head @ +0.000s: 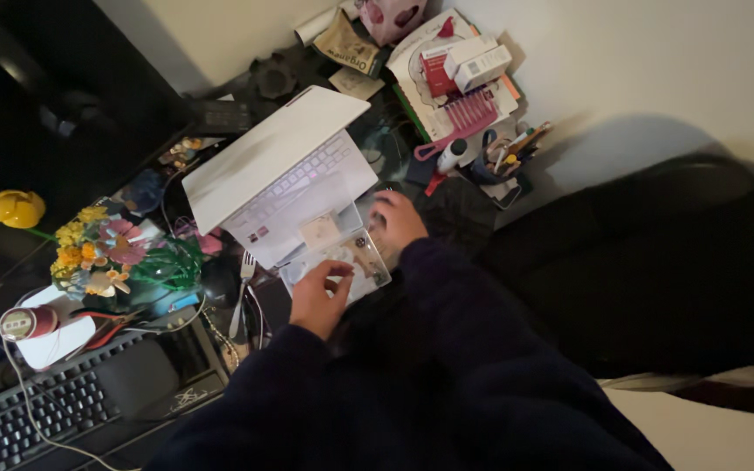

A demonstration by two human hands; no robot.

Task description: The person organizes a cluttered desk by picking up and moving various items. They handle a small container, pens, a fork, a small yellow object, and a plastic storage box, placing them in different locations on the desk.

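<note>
Left hand (318, 296): curled, fingertips pinched over the near edge of a clear plastic case (348, 262); whether it grips something small cannot be told.
Right hand (397, 220): fingers bent and laid on the far right corner of the case, apparently steadying it; it encloses nothing that shows.
Clear plastic case: lies flat at the near edge of the white laptop (285, 179), partly on its palm rest, with small dark and pale pieces inside; both hands meet on it, probably because it is light and would slide.
White laptop: open near the middle of the desk (442, 209), lid tilted back toward the wall.
Fork (242, 292): lies just left of the case, tines toward the laptop.
Toy flower bouquet (106, 253): stands toward the left edge of the desk, beside a yellow duck-like figure (16, 209).
Black keyboard (41, 414): at the near left corner, a white cable across it.
Far edge: boxes, a pink comb-like item and a cup of pens (508, 157) crowded against the wall.
Sleeves: dark, both reaching in from below.
</note>
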